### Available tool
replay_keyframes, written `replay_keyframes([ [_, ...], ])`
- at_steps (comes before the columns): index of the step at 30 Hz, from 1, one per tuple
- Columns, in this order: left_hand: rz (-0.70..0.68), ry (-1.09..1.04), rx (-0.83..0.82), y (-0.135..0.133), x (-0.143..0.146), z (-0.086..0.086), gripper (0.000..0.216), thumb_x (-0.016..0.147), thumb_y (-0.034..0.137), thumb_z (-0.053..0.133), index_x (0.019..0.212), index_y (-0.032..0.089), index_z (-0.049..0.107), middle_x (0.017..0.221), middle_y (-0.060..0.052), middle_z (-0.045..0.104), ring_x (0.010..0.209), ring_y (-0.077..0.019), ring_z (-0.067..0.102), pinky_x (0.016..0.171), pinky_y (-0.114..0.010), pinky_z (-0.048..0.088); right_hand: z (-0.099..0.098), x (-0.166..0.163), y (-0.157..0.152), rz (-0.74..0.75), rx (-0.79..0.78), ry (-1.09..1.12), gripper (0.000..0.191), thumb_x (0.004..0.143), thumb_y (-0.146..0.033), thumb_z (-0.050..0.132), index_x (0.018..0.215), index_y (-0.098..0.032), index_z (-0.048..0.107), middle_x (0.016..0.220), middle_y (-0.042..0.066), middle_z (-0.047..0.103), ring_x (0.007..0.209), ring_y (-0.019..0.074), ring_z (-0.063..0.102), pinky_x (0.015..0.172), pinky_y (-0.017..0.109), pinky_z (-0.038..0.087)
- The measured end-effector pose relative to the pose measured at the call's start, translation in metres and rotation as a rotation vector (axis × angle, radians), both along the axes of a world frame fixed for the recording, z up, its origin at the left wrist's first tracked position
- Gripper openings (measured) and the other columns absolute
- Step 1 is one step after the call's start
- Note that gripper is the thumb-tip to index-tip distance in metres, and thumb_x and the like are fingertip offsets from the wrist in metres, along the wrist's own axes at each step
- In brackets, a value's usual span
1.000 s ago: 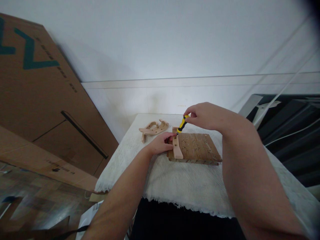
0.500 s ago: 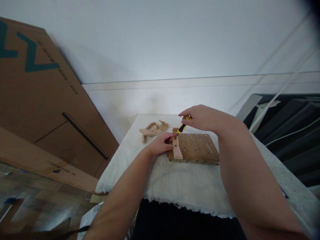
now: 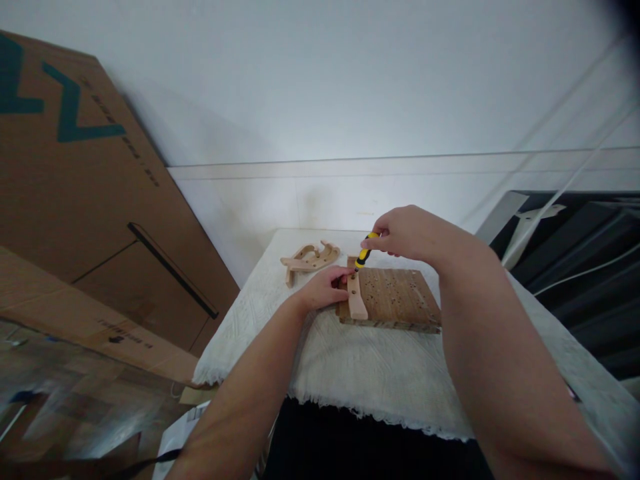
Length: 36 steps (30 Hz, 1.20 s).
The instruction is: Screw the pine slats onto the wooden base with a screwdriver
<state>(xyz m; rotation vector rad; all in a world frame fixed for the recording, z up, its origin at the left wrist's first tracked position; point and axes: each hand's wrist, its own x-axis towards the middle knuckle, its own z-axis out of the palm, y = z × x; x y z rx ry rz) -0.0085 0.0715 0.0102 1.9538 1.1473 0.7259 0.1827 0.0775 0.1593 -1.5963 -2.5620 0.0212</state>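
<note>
My right hand (image 3: 400, 232) grips the yellow and black handle of a screwdriver (image 3: 365, 252), its tip pointing down and left. Below it, the tip meets a pale wooden piece (image 3: 357, 307) with holes along it, which lies across the left end of a brown wooden board (image 3: 395, 297) full of small holes. My left hand (image 3: 324, 288) presses the pale piece from the left, fingers and thumb closed on its edge. Just beyond that hand, pale curved wooden pieces (image 3: 313, 259) with holes rest on the cloth.
A white fringed cloth (image 3: 380, 380) covers the table. At the left stands a large cardboard box (image 3: 100, 200). A white wall (image 3: 350, 100) rises behind the table, and dark folded material (image 3: 595, 267) with a metal bracket is at the right.
My right fingers, stretched out before, have curled in around the screwdriver handle. My left hand stays on the pale wooden piece. The whole view has shifted very slightly.
</note>
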Motion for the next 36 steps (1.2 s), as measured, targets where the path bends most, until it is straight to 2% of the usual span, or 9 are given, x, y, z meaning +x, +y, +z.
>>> replay_keyframes([
  [5, -0.003, 0.024, 0.006, -0.002, 0.001, 0.003, 0.053, 0.067, 0.011, 0.063, 0.12, 0.012, 0.062, 0.094, -0.003, 0.057, 0.084, -0.0145, 0.05, 0.082, -0.029, 0.043, -0.004, 0.003, 0.002, 0.047, 0.014, 0.05, 0.036, 0.083, -0.036, 0.056, 0.112, -0.021, 0.072, 0.095, 0.006, 0.074, 0.077, 0.0183, 0.063, 0.065, 0.029, 0.042],
  [8, -0.01, 0.03, 0.018, -0.002, 0.001, 0.005, 0.055, 0.067, 0.012, 0.063, 0.123, 0.011, 0.06, 0.094, -0.003, 0.056, 0.083, -0.0146, 0.05, 0.081, -0.029, 0.043, -0.001, 0.004, -0.003, 0.093, -0.027, 0.025, 0.034, 0.086, -0.029, 0.05, 0.111, -0.022, 0.073, 0.103, 0.006, 0.074, 0.085, 0.0192, 0.065, 0.071, 0.03, 0.044],
  [14, -0.017, 0.02, -0.007, -0.004, 0.003, 0.008, 0.048, 0.067, 0.01, 0.062, 0.115, 0.012, 0.063, 0.084, 0.0, 0.051, 0.077, -0.0126, 0.045, 0.074, -0.026, 0.04, -0.005, -0.001, 0.004, 0.023, 0.039, -0.052, 0.038, 0.088, -0.044, 0.048, 0.088, -0.018, 0.077, 0.081, 0.009, 0.074, 0.072, 0.02, 0.063, 0.063, 0.031, 0.042],
  [17, -0.001, 0.019, 0.002, -0.005, 0.004, 0.009, 0.042, 0.067, 0.01, 0.062, 0.109, 0.013, 0.065, 0.082, 0.001, 0.049, 0.075, -0.012, 0.044, 0.072, -0.026, 0.039, -0.008, -0.002, 0.006, 0.041, 0.066, -0.002, 0.035, 0.089, -0.039, 0.047, 0.097, -0.02, 0.076, 0.087, 0.007, 0.075, 0.074, 0.0189, 0.063, 0.064, 0.03, 0.043],
  [20, -0.005, 0.009, -0.004, -0.005, 0.004, 0.009, 0.042, 0.066, 0.012, 0.063, 0.108, 0.012, 0.065, 0.081, 0.001, 0.049, 0.074, -0.012, 0.044, 0.071, -0.026, 0.039, -0.003, -0.001, -0.001, 0.078, -0.013, 0.053, 0.035, 0.088, -0.031, 0.046, 0.11, -0.022, 0.072, 0.088, 0.005, 0.075, 0.071, 0.017, 0.063, 0.065, 0.029, 0.043],
  [23, -0.009, 0.008, 0.0, -0.004, 0.003, 0.008, 0.048, 0.066, 0.014, 0.062, 0.114, 0.012, 0.064, 0.086, -0.001, 0.053, 0.077, -0.0136, 0.046, 0.074, -0.027, 0.04, 0.004, -0.002, -0.01, 0.087, -0.052, -0.005, 0.033, 0.087, -0.025, 0.045, 0.104, -0.02, 0.073, 0.085, 0.006, 0.074, 0.069, 0.0165, 0.063, 0.065, 0.029, 0.043],
  [28, -0.019, 0.034, 0.048, -0.003, 0.001, 0.006, 0.052, 0.067, 0.016, 0.062, 0.119, 0.012, 0.063, 0.094, -0.004, 0.057, 0.084, -0.0161, 0.049, 0.081, -0.03, 0.041, 0.0, -0.004, -0.004, -0.008, 0.062, -0.091, 0.04, 0.088, -0.043, 0.045, 0.085, -0.015, 0.074, 0.081, 0.011, 0.072, 0.071, 0.0204, 0.064, 0.064, 0.032, 0.043],
  [32, -0.015, 0.028, 0.041, -0.003, 0.001, 0.005, 0.051, 0.067, 0.016, 0.063, 0.118, 0.012, 0.063, 0.089, -0.002, 0.055, 0.082, -0.0153, 0.049, 0.077, -0.028, 0.041, -0.003, -0.002, 0.002, -0.042, -0.07, 0.077, 0.036, 0.085, -0.036, 0.048, 0.104, -0.016, 0.072, 0.079, 0.007, 0.073, 0.051, 0.0134, 0.06, 0.059, 0.029, 0.045],
  [36, -0.001, 0.026, 0.028, -0.003, 0.002, 0.005, 0.046, 0.066, 0.015, 0.063, 0.112, 0.012, 0.065, 0.088, -0.002, 0.054, 0.08, -0.0144, 0.048, 0.075, -0.027, 0.04, 0.002, 0.003, -0.005, -0.005, -0.138, 0.141, 0.036, 0.083, -0.028, 0.049, 0.11, -0.017, 0.07, 0.078, 0.004, 0.073, 0.051, 0.0119, 0.06, 0.058, 0.027, 0.045],
])
